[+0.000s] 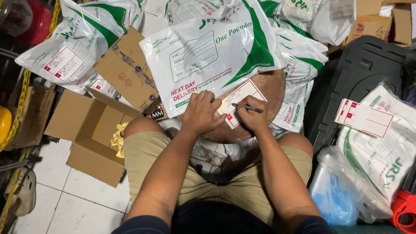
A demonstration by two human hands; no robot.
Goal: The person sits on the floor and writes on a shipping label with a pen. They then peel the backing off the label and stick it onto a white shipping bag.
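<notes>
My right hand (252, 116) grips a pen (247, 107) on a slip (242, 97); my left hand (200, 113), fingers loosely curled, pins its left edge. An open cardboard box (89, 134) holding yellow crumpled paper (118, 138) sits left; parcels crowd the far side.

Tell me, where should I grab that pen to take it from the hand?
Judging by its pose, grip the pen at its free back end, coming from the right. It lies nearly flat, tip pointing left onto the red-and-white form. The right hand wraps its middle, and the left hand blocks the other side.
</notes>
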